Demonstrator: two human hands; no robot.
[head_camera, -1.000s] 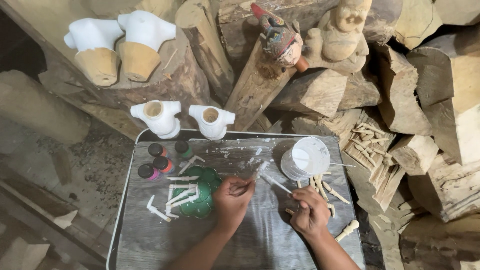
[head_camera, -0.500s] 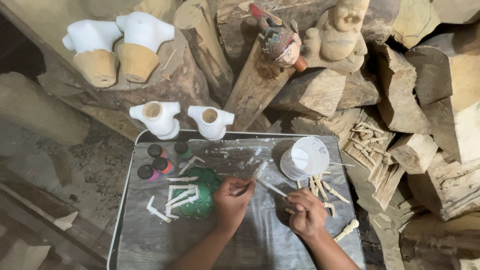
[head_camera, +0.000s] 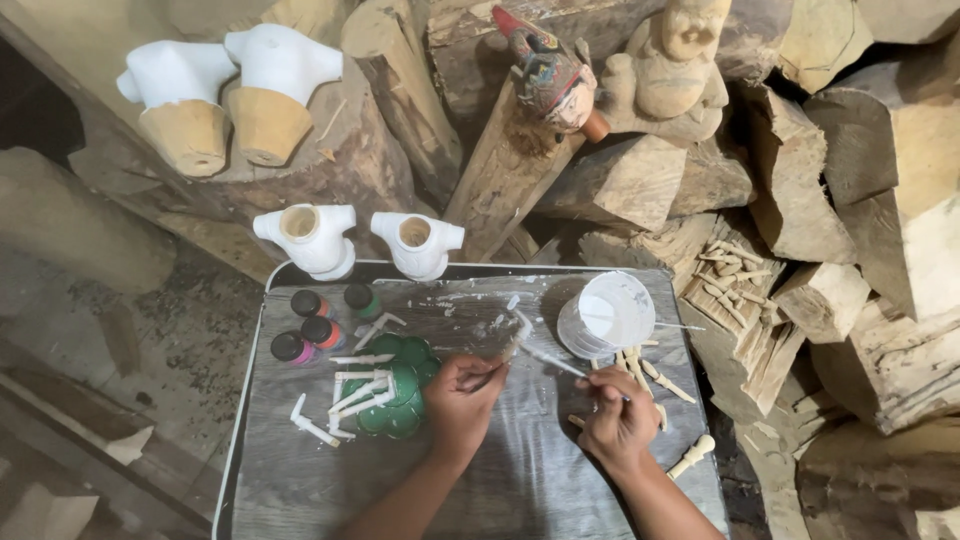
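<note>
Left hand (head_camera: 462, 395) is clamped on a thin stick (head_camera: 505, 352); right hand (head_camera: 617, 420) grips a brush (head_camera: 556, 362) over the tabletop (head_camera: 520, 480), near 1 cup (head_camera: 606, 313).

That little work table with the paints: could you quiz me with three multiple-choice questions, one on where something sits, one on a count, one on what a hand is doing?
1. Where is the white tub?
A. far right part of the grey table
B. near left corner
C. on the floor

2. How many small paint bottles stand together at the table's far left?
A. two
B. four
C. seven

3. What is the right hand doing?
A. lying flat and open
B. pinching a thin brush
C. lifting the tub

Answers:
1 A, it sits by the far right edge.
2 B, four dark caps show.
3 B, the fingers close on the thin handle.
</note>
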